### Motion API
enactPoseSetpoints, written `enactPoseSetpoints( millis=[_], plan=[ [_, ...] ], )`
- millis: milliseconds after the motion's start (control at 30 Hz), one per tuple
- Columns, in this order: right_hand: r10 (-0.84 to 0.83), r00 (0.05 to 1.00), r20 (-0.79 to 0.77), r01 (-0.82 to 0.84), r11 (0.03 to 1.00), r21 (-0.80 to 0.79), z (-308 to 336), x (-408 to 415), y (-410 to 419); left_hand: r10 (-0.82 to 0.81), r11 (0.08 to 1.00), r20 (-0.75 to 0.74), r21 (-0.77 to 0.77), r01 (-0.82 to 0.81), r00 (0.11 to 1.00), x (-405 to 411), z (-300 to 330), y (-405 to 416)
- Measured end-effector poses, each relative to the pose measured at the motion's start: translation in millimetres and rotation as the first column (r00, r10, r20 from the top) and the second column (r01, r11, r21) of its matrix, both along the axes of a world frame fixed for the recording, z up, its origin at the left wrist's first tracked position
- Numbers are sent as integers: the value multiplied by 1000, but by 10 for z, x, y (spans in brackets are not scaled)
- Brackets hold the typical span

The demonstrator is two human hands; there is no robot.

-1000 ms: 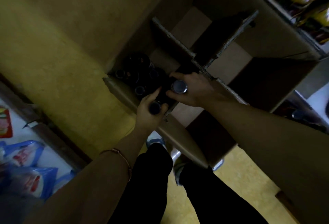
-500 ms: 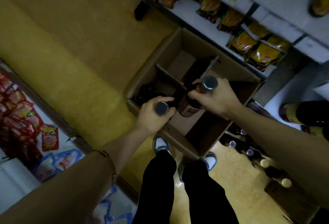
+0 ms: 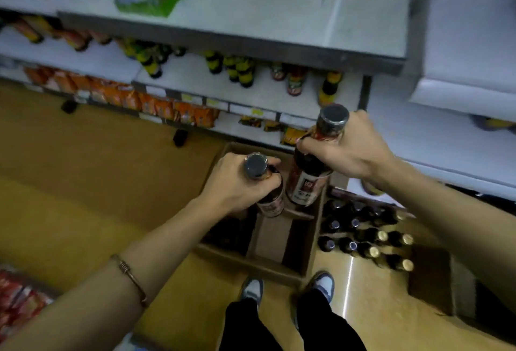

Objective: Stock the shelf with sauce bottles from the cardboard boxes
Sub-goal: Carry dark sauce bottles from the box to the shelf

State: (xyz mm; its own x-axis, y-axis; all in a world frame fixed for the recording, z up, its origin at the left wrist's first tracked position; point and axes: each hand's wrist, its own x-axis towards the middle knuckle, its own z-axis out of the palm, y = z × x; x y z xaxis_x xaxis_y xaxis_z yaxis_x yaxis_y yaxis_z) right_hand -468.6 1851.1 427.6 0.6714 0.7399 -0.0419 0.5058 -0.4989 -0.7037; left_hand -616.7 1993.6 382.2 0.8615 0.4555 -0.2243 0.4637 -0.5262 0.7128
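Two bottles are up above the box [image 3: 252,262], one per hand. Left hand [image 3: 237,183] wraps the neck of the left bottle [image 3: 269,202], right hand [image 3: 346,152] curls round the neck of the right bottle [image 3: 307,183], held higher, near the shelf [image 3: 195,77]. More bottles [image 3: 363,236] stand on the floor just right of the box.

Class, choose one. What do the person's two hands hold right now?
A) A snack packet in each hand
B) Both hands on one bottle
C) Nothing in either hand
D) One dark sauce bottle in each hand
D: the left hand grips one dark glass sauce bottle with a grey cap, the right hand another.
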Motion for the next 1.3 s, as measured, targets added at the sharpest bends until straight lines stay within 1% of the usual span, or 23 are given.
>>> enactPoseSetpoints(
  millis=[67, 167, 333, 467, 567, 667, 767, 867, 1067, 1200, 1300],
  plan=[
    [-44, 998, 45, 43, 999, 23, 368, 1, -121, -96, 993, 56, 70, 92, 994, 139, 342, -12],
    [-170, 981, 93, 165, 984, 67, 888, -56, -292, -269, 957, 111, 142, 253, 957, 301, 840, -35],
    [-335, 933, 132, 323, 941, 105, 1619, -298, -587, -437, 896, 219, 192, 401, 872, 450, 1623, -157],
    [-476, 870, 129, 452, 875, 174, 2104, -505, -845, -482, 874, 336, 132, 467, 809, 529, 2147, -345],
    [-561, 817, 132, 529, 821, 217, 2438, -655, -1087, -548, 832, 355, 144, 535, 757, 578, 2469, -540],
    [-631, 763, 141, 593, 770, 235, 2758, -798, -1358, -623, 775, 359, 161, 612, 695, 625, 2778, -802],
    [-686, 717, 119, 654, 723, 225, 3044, -945, -1662, -656, 729, 406, 125, 673, 636, 668, 3077, -1116],
    [-741, 659, 130, 713, 671, 204, 3263, -1063, -2001, -718, 643, 429, 105, 759, 548, 717, 3350, -1465],
    [-853, 498, 157, 833, 521, 187, 3557, -1228, -2720, -787, 516, 456, 116, 849, 416, 848, 3680, -2293],
    [-894, 418, 163, 872, 445, 202, 3720, -1281, -3276, -830, 431, 446, 132, 893, 335, 931, 3813, -2933],
    [-906, 382, 180, 879, 416, 231, 3826, -1306, -3695, -840, 385, 458, 125, 914, 291, 987, 3889, -3421]
  ],
)
